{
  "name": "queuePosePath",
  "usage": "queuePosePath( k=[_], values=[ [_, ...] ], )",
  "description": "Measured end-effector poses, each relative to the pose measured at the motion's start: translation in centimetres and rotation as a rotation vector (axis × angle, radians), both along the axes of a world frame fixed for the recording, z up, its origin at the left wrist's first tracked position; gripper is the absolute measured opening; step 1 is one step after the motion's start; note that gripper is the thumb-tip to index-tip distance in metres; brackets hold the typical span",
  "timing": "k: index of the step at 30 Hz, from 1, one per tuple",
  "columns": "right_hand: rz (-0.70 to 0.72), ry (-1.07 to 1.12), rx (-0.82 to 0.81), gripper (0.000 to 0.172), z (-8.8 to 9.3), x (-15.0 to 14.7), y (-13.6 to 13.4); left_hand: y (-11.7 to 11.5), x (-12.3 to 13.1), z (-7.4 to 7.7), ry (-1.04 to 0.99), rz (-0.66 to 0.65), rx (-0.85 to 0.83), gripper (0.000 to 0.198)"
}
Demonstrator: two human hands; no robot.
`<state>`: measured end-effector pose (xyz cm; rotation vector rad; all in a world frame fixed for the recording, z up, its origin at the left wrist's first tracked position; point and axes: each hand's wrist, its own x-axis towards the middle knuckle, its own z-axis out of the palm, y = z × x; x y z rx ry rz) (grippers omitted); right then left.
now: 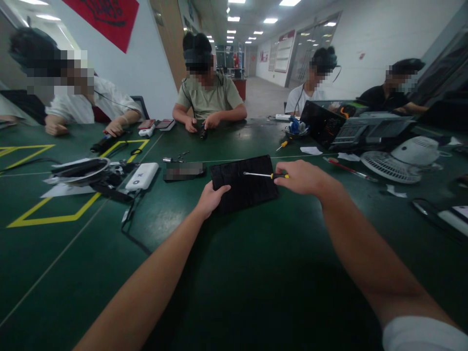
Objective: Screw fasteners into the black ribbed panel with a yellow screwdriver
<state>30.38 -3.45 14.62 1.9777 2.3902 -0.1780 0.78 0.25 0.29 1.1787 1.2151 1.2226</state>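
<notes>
My left hand point(212, 199) grips the left edge of a flat black rectangular panel point(248, 192), thumb on top and fingers out of sight beneath. The panel is tilted slightly above the green table; its exact kind is not clear. In my right hand point(302, 176) is a screwdriver point(258, 174) with a yellow and black handle, held closed at the panel's right side. Its metal shaft points left across the panel, with the tip over the upper middle. Whether the tip touches the surface I cannot tell. Left of the panel lies a dark flat block point(185, 172), partly blurred out.
Small metal parts point(177, 158) and a white power bank point(142, 176) with a cable lie to the left. A white fan point(402, 158), a red screwdriver point(351, 169) and an opened grey case point(373, 129) stand or lie right. Several people sit around the green table point(256, 273).
</notes>
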Motion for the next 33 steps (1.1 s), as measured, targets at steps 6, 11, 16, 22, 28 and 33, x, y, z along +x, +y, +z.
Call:
queuePosePath(
  k=[6,11,16,22,28,33],
  values=[
    [-0.030,0.054,0.056,0.031,-1.0,-1.0,-1.1,0.3,0.3,0.5,-0.025,0.122,-0.069,0.030],
    [-0.062,0.068,0.078,0.030,-0.9,-2.1,-2.1,0.3,0.6,0.8,-0.030,0.200,-0.062,0.024],
    [-0.085,0.055,0.087,0.031,-0.6,-2.6,-2.6,0.2,0.5,1.0,-0.049,0.168,-0.043,0.027],
    [-0.113,0.028,0.073,0.036,-0.3,-2.9,-2.9,0.2,0.3,0.7,-0.053,0.148,-0.061,0.030],
    [-0.085,0.010,0.000,0.046,0.7,-3.1,-2.5,0.0,0.2,0.6,-0.071,0.142,-0.051,0.034],
    [-0.054,-0.011,-0.054,0.047,1.5,-2.9,-1.7,-0.1,0.0,0.4,-0.067,0.127,-0.034,0.037]
  ],
)
